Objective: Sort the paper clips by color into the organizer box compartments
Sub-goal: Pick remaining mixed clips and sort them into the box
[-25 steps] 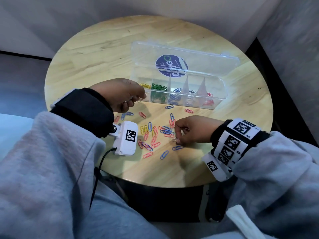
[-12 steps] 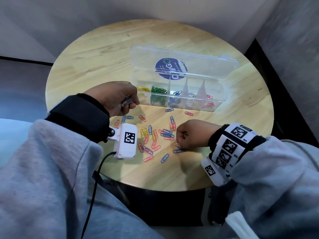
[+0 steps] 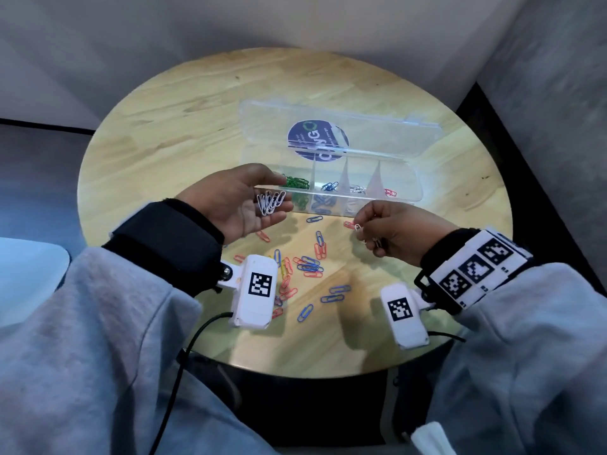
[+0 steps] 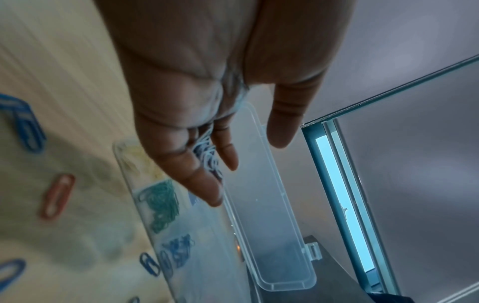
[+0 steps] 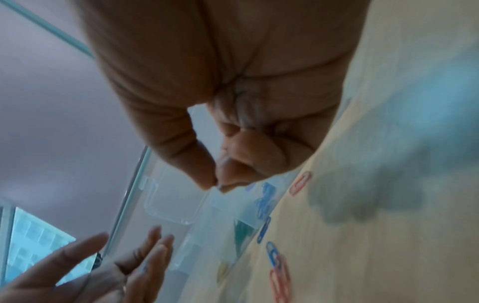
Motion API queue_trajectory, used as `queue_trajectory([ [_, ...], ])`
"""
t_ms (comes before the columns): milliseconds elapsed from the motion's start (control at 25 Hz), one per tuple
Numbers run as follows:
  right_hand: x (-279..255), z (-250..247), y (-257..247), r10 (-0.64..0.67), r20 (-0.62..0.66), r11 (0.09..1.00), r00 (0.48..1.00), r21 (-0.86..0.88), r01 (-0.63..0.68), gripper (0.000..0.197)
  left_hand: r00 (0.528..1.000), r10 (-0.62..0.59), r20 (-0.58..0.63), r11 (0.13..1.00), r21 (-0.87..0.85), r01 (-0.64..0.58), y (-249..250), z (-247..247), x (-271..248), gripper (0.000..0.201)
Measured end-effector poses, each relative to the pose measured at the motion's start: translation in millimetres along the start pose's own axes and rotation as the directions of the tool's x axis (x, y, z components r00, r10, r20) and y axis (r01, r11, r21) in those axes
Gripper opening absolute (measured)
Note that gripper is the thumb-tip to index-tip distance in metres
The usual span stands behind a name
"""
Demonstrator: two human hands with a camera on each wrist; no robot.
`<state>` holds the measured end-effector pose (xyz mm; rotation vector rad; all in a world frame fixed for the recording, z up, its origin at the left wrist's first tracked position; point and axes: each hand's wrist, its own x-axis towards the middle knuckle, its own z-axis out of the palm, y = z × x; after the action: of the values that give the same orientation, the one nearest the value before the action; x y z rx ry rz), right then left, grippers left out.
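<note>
The left hand (image 3: 241, 205) is turned palm up with its fingers (image 3: 279, 217) straight and loosely spread, and a small bunch of white paper clips (image 3: 270, 202) lies across them at the base of the fingertips, resting there rather than being squeezed. The left wrist view shows the same: the fingers (image 4: 204, 180) extended, the thumb standing apart, the white clips (image 4: 208, 157) lying between the fingers.

The right hand (image 3: 392, 236) is curled, its thumb and forefinger pinched together on a single white paper clip (image 3: 358, 228) that hangs below the fingertips. In the right wrist view the two fingertips (image 5: 207, 180) meet tightly; the clip itself is too blurred to make out there.

The organizer box (image 3: 407, 192) lies just beyond both sets of fingers, its clear lid (image 3: 377, 133) thrown back flat on the round wooden table (image 3: 184, 133). The left fingertips reach over its near-left end. Green clips (image 3: 297, 182) fill the compartment right beside the left fingertips, then blue clips (image 3: 329, 186), then white ones, with a few red clips (image 3: 390, 192) at the far right end.

Loose clips (image 3: 308, 266), mostly red and blue with some yellow, are scattered on the table beneath and between the two hands, nearer the person than the box.
</note>
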<state>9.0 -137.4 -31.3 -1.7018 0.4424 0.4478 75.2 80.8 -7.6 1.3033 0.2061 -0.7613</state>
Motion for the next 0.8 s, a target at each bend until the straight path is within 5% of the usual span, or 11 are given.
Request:
queue_trajectory([
  [320, 4, -33, -26, 0.018, -0.077, 0.833, 0.997, 0.552, 0.028, 0.024, 0.990, -0.017, 0.138, 0.988, -0.148, 0.037, 4, 29, 9, 0.033],
  [800, 22, -48, -43, -0.036, 0.009, 0.744, 0.999, 0.668, 0.020, 0.015, 0.997, 0.009, 0.080, 0.997, 0.082, -0.015, 17, 97, 51, 0.033],
])
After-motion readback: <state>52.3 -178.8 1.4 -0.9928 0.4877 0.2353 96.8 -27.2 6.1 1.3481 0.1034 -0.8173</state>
